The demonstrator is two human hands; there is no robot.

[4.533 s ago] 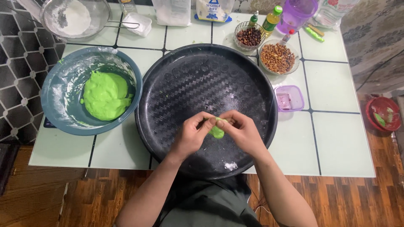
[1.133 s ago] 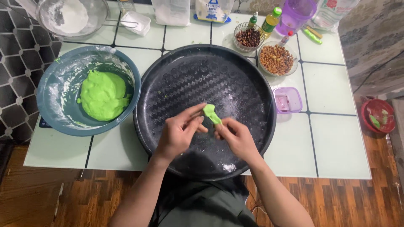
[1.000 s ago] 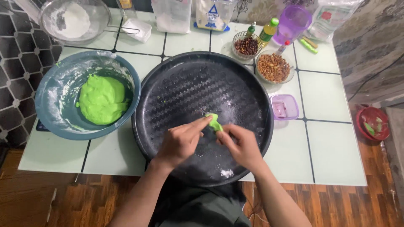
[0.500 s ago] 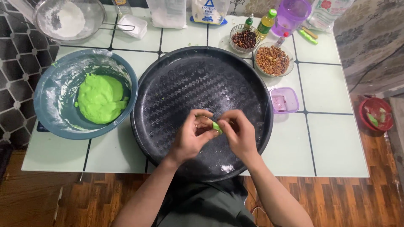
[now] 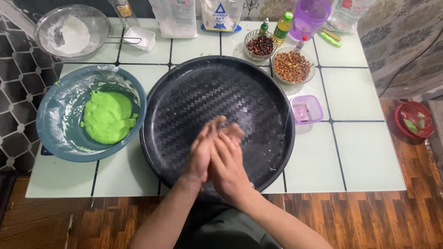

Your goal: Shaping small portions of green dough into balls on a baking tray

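Head view: left hand and right hand are pressed palm to palm above the near part of the round black tray. Fingers of both hands are extended and held together, laid flat against the opposite hand; fingertips are blurred, consistent with a rubbing motion.

Change from half a second ago: the small green dough piece was then pinched at the fingertips and visible between the hands. It is no longer visible. Judged position: enclosed between the two palms; this cannot be confirmed directly.

Implication: pinching and shaping have given way to rolling between the palms, probably to form a ball.

Surroundings: the blue bowl holding the main green dough mass sits left of the tray, just beside its rim. A bowl of peanuts and a small purple container stand to the right.
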